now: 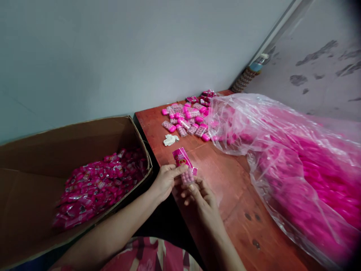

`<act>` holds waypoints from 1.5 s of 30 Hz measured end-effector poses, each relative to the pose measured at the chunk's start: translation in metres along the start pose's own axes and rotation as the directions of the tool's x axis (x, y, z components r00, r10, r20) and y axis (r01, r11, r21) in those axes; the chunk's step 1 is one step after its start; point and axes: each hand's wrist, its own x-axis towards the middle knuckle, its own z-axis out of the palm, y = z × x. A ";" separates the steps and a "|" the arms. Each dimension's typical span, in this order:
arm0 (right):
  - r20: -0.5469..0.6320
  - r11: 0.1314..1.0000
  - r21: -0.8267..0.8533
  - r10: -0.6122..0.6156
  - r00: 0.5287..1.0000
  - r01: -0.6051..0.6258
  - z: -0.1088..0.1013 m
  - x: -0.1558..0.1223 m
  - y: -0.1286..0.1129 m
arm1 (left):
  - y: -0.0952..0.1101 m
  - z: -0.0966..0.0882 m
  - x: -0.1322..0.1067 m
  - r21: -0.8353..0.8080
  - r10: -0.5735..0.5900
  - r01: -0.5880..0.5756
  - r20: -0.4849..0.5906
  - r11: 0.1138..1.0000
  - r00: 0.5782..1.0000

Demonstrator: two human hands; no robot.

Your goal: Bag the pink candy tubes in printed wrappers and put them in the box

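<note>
Over the near-left edge of the table, both hands meet at one small candy pack. My left hand (pixel 167 180) is closed, its thumb pressing where a printed magenta wrapper (pixel 182 155) overlaps a clear candy container (pixel 187 177) of small pink balls. My right hand (pixel 205 198) pinches the lower end of that container between thumb and fingers. The wrapper stands out beyond the container at the far end; whether the container is partly inside it, I cannot tell. Just past the hands lies a crumpled white scrap (pixel 170 140), and behind it a pile of similar pink-capped containers (pixel 184 122).
A cardboard box (pixel 70 131) at left holds many wrapped magenta packs (pixel 98 188). The reddish wooden table (pixel 225 177) carries a large clear plastic bag (pixel 282 150) of pink pieces at right. Several magenta packets (pixel 208 98) and a bottle (pixel 248 75) stand near the wall.
</note>
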 end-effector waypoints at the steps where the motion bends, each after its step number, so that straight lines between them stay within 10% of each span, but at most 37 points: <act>1: 0.001 1.000 0.018 -0.006 1.000 0.006 -0.001 0.000 0.000 | 0.000 0.001 -0.001 0.000 -0.006 0.006 0.005 1.000 1.000; 7: 0.003 0.995 0.102 -0.009 1.000 0.008 0.004 0.013 -0.004 | -0.004 0.003 -0.018 0.002 0.007 -0.007 0.084 1.000 0.996; 14: -0.081 0.999 0.004 -0.036 0.996 0.036 -0.017 0.016 -0.020 | 0.021 -0.026 -0.036 0.064 0.348 -0.343 -0.235 0.937 0.907; 19: -0.165 0.993 -0.116 -0.038 0.986 0.019 -0.038 0.015 -0.019 | 0.000 -0.016 -0.007 0.637 0.398 -0.368 0.103 0.677 0.911; 23: -0.170 0.984 -0.181 -0.040 0.985 0.009 -0.040 0.010 -0.016 | -0.022 -0.007 0.013 0.760 0.440 -0.425 0.204 0.492 0.875; 36: -0.218 0.971 -0.220 -0.140 0.966 0.091 -0.028 0.012 -0.011 | -0.025 -0.008 0.008 0.744 0.543 -0.507 0.233 0.435 0.807; 45: -0.137 0.991 -0.080 -0.113 0.984 0.103 -0.013 0.031 -0.032 | -0.001 0.001 -0.010 0.405 0.344 -0.300 -0.039 0.864 0.938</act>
